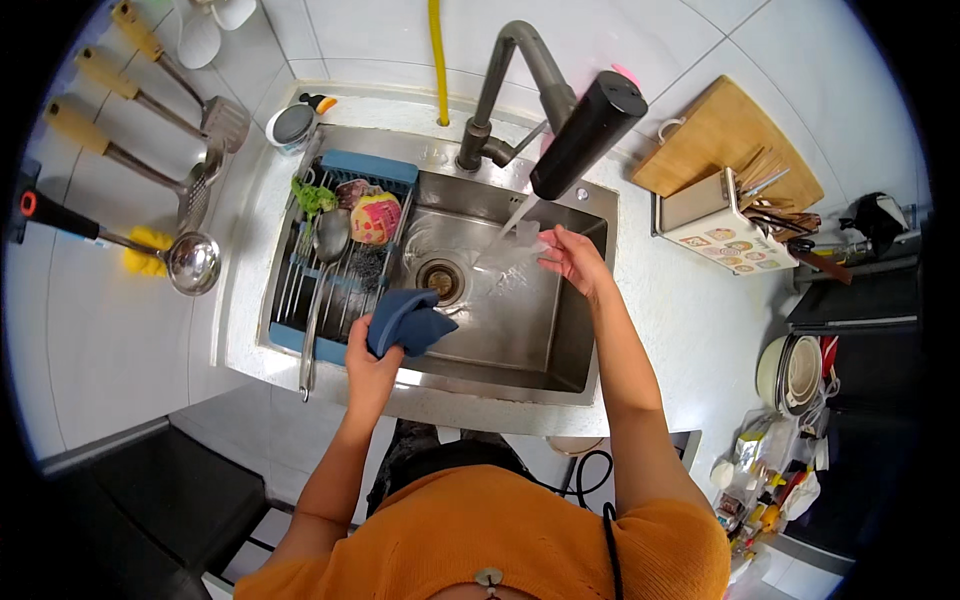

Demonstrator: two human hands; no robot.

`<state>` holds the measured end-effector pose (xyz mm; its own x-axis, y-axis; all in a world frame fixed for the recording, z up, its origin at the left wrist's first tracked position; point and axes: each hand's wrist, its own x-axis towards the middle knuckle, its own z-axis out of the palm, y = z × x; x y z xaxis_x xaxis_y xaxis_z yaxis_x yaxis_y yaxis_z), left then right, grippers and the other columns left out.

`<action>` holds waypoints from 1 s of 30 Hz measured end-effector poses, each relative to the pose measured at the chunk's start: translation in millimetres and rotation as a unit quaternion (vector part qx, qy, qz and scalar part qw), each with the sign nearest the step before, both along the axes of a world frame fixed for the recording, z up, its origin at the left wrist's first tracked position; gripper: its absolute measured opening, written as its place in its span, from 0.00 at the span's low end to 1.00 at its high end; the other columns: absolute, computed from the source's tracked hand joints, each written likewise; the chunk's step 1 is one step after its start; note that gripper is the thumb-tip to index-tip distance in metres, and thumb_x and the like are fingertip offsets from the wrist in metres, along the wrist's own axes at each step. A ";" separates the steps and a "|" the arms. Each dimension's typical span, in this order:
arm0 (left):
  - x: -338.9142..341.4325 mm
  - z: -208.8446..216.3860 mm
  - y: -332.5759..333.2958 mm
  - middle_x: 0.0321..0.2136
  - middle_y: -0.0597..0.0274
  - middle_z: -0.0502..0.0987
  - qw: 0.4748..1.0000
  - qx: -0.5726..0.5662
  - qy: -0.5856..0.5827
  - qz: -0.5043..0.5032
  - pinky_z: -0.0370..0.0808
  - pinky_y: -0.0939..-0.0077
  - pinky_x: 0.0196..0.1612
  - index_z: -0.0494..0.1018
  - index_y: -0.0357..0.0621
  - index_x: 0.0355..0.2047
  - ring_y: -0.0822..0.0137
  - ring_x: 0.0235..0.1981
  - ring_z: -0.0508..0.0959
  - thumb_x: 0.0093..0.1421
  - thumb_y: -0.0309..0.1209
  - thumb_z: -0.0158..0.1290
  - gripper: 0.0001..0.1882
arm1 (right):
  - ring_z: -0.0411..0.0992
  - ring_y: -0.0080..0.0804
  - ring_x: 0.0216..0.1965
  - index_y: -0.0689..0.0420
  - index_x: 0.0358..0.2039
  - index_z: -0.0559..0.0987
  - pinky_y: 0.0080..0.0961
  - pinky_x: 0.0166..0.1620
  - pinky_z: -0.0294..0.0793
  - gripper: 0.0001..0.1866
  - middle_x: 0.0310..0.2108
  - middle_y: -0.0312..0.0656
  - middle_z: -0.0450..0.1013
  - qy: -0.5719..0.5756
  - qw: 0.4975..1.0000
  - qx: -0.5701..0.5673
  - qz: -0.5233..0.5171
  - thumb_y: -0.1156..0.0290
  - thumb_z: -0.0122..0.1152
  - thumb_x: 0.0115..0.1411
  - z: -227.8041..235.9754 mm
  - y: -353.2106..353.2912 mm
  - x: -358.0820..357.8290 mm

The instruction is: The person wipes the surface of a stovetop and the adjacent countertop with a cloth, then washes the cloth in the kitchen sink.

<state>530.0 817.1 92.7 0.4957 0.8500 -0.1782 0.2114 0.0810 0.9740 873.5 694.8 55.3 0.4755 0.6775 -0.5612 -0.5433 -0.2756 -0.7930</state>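
Observation:
My left hand (372, 358) grips a folded dark blue cloth (408, 322) over the front left part of the steel sink (510, 330). Water runs from the black faucet head (588, 135) into the basin near the drain (441, 282). Beside that stream, my right hand (577, 262) pinches a thin see-through piece (515, 248) that looks like plastic; its exact shape blurs with the water. A blue-ended rack (368, 168) spans the sink's left side. On it lie a long-handled metal ladle (331, 238), a green leafy vegetable (313, 197) and a pink and yellow round item (376, 218).
Spatulas (226, 123) and another ladle (193, 263) hang on the left wall. A small tub (291, 128) stands at the back left corner. Right of the sink are a utensil holder (725, 235) and a wooden cutting board (715, 130). Stacked pots (790, 375) sit farther right.

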 end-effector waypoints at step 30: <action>-34.2 -3.3 -14.4 0.36 0.53 0.70 0.997 0.024 -0.025 0.062 0.68 0.74 0.43 0.65 0.36 0.43 0.62 0.38 0.71 0.43 0.22 0.51 0.23 | 0.74 0.38 0.40 0.55 0.36 0.78 0.31 0.39 0.74 0.20 0.39 0.41 0.75 -0.634 0.507 -0.362 0.459 0.59 0.66 0.44 11.3 92.2 -48.1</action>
<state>495.8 802.7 89.3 0.3939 0.9122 -0.1125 0.1532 0.0555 0.9866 825.4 787.0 66.6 0.4361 0.7748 -0.4577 0.8964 -0.4190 0.1447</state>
